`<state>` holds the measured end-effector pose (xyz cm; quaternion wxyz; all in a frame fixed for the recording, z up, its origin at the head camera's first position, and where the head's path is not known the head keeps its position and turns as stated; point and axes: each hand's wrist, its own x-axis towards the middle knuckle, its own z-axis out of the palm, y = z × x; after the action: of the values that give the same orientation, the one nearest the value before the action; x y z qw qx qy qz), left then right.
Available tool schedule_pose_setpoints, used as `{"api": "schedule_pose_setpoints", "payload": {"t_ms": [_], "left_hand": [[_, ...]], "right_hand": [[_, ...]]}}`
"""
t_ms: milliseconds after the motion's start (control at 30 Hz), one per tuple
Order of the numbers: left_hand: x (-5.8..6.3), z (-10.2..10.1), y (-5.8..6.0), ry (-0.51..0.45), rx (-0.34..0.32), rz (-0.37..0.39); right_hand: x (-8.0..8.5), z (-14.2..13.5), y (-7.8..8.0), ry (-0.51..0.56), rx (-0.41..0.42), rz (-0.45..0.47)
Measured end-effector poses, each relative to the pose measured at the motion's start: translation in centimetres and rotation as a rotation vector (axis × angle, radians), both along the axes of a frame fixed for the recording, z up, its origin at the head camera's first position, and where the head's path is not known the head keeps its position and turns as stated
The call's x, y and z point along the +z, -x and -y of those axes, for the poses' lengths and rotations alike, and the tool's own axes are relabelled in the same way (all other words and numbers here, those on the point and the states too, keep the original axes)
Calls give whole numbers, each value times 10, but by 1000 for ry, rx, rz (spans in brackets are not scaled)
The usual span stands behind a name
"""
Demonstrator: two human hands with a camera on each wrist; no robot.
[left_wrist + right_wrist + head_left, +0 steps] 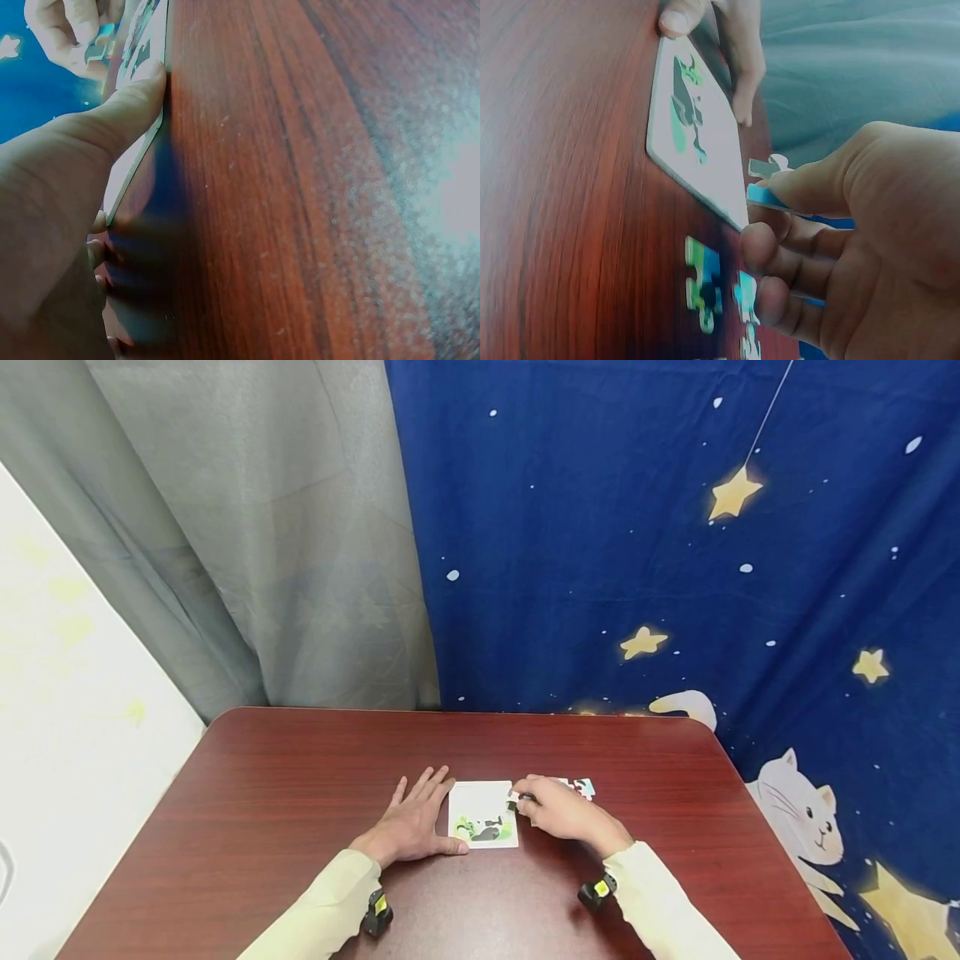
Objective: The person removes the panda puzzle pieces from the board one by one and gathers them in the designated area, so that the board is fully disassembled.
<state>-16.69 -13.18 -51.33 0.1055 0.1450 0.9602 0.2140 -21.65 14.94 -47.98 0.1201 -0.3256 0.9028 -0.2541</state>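
A white puzzle board [480, 795] lies flat on the table, its near part filled with joined green, black and white pieces [682, 105]. My left hand [412, 827] is spread at the board's left side, thumb on its near left corner, the other fingers along the left edge. Over the board's right edge, my right hand [561, 810] pinches a jigsaw piece [761, 196] between thumb and fingers. Blue and grey parts of that piece show; the thumb hides its middle. Below the right hand in the right wrist view lies a loose green and blue piece [705, 279].
More loose pieces [583, 787] lie on the table just beyond the right hand. The reddish-brown wooden table [315, 777] reaches back to a grey curtain [337, 527] and a blue starry one [562, 568]. A white surface [67, 693] stands at the left.
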Motion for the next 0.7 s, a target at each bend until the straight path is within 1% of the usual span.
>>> {"api": "schedule_pose_setpoints", "payload": {"t_ms": [200, 300, 533, 600, 700], "left_hand": [[0, 0, 0, -2, -3, -8], [0, 0, 0, 0, -2, -9], [-2, 1, 0, 4, 1, -8], [-2, 1, 0, 4, 1, -8], [-1, 1, 0, 2, 1, -8]], "right_hand": [[3, -22, -2, 71, -80, 77], [2, -34, -3, 76, -114, 86], [1, -63, -3, 59, -158, 52], [2, -72, -2, 46, -180, 37], [3, -85, -2, 49, -215, 39]]}}
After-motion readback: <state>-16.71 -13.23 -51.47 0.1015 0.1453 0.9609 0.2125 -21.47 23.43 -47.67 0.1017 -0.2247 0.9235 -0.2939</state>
